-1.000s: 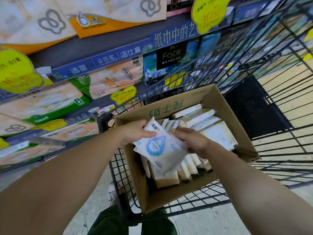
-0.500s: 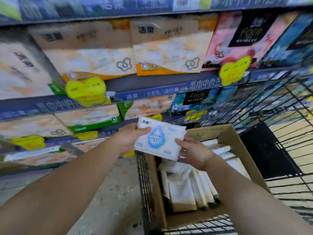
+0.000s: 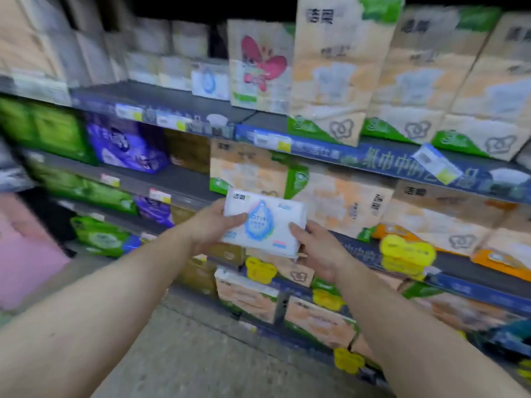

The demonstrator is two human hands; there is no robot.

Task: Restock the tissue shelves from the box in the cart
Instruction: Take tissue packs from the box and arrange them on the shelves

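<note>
1. You face a store aisle of dark metal tissue shelves (image 3: 178, 96), several tiers deep, over a grey concrete floor (image 3: 201, 360). The whole view is smeared by motion, so labels and edges read poorly.

2. Tall beige-and-green tissue multipacks (image 3: 324, 81) fill the right of the upper shelf. A butterfly-printed pack (image 3: 260, 64) stands just beside them. Purple packs (image 3: 126, 145) and green packs (image 3: 43, 127) sit on the left of the tier below.

3. A matching white pack with a blue droplet (image 3: 208, 81) sits far back on the upper shelf, with bare shelf in front of it. That looks like the likely slot, though this is a judgement.

4. Your left hand (image 3: 212, 225) clamps the left end of the tissue pack (image 3: 264, 224), thumb across its face. Your right hand (image 3: 321, 251) grips the lower right corner. The pack hangs in the air before the middle tiers, touching no shelf.

5. The pack is a flat, soft, white plastic-wrapped pillow with a blue droplet logo and a small pink-and-blue stripe.

6. Risks: the slick film could slide from a corner grip as you reach up. Pushing it in blind could knock the butterfly pack over. In this blur you could also shelve it in the wrong row.
</note>
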